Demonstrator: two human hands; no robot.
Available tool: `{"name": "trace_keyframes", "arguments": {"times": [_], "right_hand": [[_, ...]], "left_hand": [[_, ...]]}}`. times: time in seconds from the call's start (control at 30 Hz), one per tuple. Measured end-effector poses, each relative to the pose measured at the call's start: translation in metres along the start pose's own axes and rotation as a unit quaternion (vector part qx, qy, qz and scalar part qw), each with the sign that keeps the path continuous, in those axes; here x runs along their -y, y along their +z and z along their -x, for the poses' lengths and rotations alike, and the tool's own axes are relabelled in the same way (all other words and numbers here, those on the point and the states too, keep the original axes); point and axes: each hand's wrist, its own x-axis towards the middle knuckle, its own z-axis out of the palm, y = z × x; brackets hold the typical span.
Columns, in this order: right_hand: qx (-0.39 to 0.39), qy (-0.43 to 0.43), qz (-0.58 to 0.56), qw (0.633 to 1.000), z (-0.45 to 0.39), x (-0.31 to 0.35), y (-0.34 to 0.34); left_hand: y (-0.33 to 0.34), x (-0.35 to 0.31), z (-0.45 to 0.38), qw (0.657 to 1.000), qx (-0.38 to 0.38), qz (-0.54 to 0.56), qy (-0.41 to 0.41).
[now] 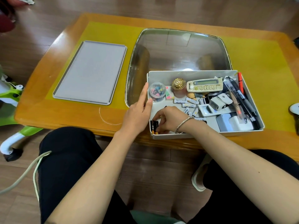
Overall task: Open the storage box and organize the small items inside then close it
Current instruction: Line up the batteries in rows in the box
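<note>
Storage box (191, 75) lies long axis left-right (lid off); right hand (169, 120) fingers pinch black batteries (154, 126).

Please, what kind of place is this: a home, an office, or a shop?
Probably a home living room. A low wooden table stands on wood flooring, a child's green ride-on toy is beside it, and the box holds household odds and ends.

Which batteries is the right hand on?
The black-and-gold batteries in the storage box's near-left corner, under the right hand; the white Heybright batteries lie untouched.
</note>
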Motion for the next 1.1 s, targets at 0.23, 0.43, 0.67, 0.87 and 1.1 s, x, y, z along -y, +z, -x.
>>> {"name": "trace_keyframes", "arguments": {"times": [0.23, 0.43, 0.67, 0.87, 1.1], "right_hand": [[-0.062, 0.015, -0.054, 0.997, -0.002, -0.014, -0.006], [-0.135, 0.015, 0.088, 0.987, -0.012, -0.032, -0.015], [-0.125, -0.03, 0.171, 0.977, -0.017, -0.019, -0.011], [-0.115, 0.015, 0.054, 0.992, -0.006, -0.016, -0.019], [0.066, 0.086, -0.001, 0.994, 0.001, -0.016, -0.015]], "left_hand": [[0.001, 0.001, -0.001, 1.0, -0.001, 0.001, -0.002], [0.0, 0.001, 0.0, 1.0, -0.004, 0.009, 0.0], [0.0, -0.001, 0.001, 1.0, -0.002, 0.009, -0.008], [-0.002, -0.001, 0.001, 1.0, 0.014, 0.007, -0.011], [-0.001, -0.001, 0.001, 1.0, 0.009, 0.001, -0.008]]}}
